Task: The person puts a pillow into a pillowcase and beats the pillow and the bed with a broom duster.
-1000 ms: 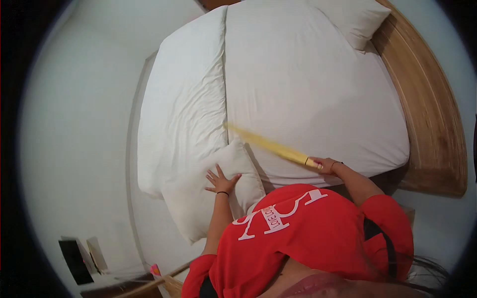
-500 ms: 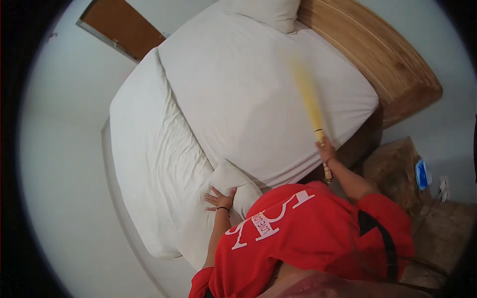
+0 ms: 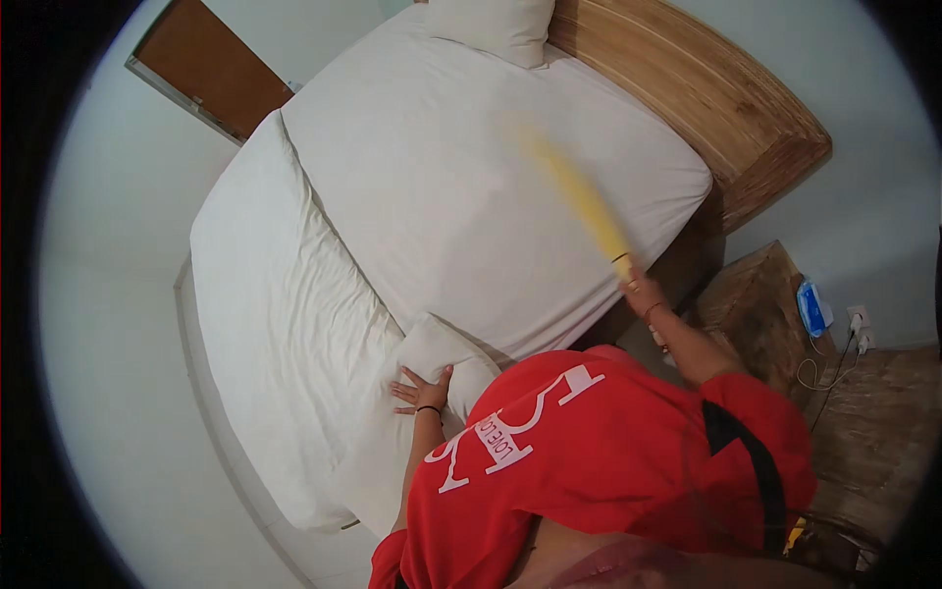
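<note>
My right hand (image 3: 643, 294) is wrapped round the pale wooden handle of a hand broom (image 3: 586, 204) with long yellow bristles. The bristles reach out over the white fitted sheet (image 3: 422, 187) of the bed, their far end smeared by motion. Fingers spread, my left hand (image 3: 422, 390) presses flat on a white pillow (image 3: 453, 355) at the near side of the bed. Beside that pillow lies a folded-back white cover (image 3: 285, 334), wrinkled along its edge.
A second pillow (image 3: 496, 27) rests at the far end by the wooden headboard (image 3: 706, 83). To the right is a wooden bedside table (image 3: 751, 294), with a blue-and-white packet (image 3: 812, 308) and a wall socket with cables (image 3: 860, 329) nearby. A brown door (image 3: 208, 64) stands far left.
The broom has swung leftward over the sheet in my right hand and now slants more. My left hand stays on the pillow, while the whole view has shifted slightly.
</note>
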`<action>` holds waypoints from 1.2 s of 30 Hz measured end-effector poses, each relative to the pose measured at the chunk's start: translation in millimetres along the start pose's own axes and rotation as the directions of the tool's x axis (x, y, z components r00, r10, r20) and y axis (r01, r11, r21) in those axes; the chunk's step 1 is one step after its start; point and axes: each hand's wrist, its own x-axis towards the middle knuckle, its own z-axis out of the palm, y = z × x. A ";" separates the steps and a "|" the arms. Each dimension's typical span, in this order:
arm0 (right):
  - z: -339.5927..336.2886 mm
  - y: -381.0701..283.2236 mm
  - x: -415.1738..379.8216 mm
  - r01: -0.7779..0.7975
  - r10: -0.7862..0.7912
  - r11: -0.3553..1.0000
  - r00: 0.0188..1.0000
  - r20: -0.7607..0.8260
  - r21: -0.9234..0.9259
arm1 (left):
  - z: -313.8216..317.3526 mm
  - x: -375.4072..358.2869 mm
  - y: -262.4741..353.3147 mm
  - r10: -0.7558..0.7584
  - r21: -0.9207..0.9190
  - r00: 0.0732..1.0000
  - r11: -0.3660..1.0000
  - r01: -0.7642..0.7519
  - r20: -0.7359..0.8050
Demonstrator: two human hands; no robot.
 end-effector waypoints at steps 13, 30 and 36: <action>-21.7 14.0 52.1 -0.186 0.213 0.964 0.969 -0.127 0.191 | 4.2 -1.2 -0.3 -0.008 -0.032 0.999 0.999 0.007 -0.034; -63.8 -25.1 206.1 -0.186 0.176 0.977 0.980 0.096 0.109 | -0.2 -1.2 32.0 -0.258 0.129 0.966 0.957 0.259 -0.024; -76.0 -124.9 167.7 0.646 -0.375 0.697 0.698 0.610 -0.311 | -8.8 -3.3 45.3 -0.312 0.148 0.950 0.941 0.305 0.022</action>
